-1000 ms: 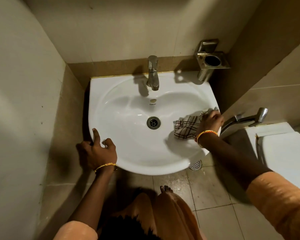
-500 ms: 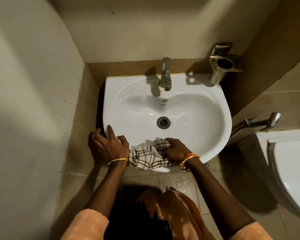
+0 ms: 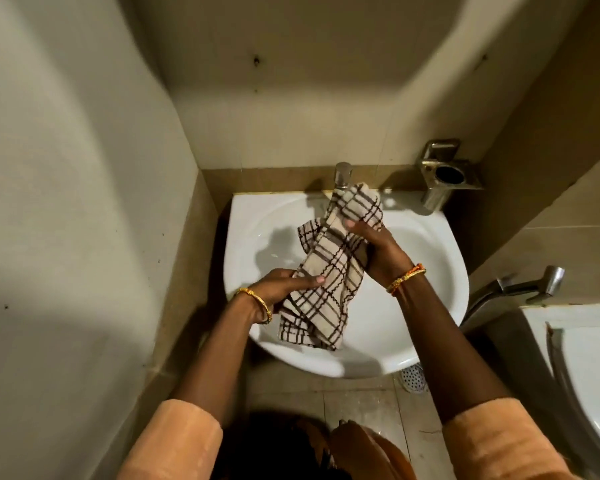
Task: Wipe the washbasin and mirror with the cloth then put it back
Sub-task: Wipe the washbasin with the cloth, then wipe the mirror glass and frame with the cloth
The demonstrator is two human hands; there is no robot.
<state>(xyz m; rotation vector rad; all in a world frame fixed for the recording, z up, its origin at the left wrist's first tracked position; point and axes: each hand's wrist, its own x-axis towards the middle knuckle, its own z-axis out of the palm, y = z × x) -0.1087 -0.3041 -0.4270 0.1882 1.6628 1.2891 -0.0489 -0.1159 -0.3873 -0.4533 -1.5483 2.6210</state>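
Beige-tiled and cramped, this corner barely fits the white washbasin [image 3: 426,306]. Above its bowl the checked cloth [image 3: 329,271] hangs lifted, her left hand [image 3: 278,289] pinching the lower part, her right hand [image 3: 378,251] gripping the upper. I'd worry the raised end snags the tap [image 3: 342,174] just behind, or the trailing hem drags, leaving streaks.

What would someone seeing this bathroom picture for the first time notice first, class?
First, the beige cloth with dark brown checks, held up in the middle of the picture over the white ceramic washbasin. The left hand grips its lower part and the right hand its upper part. Behind it stands the steel tap, with a square metal tumbler holder on the wall to its right.
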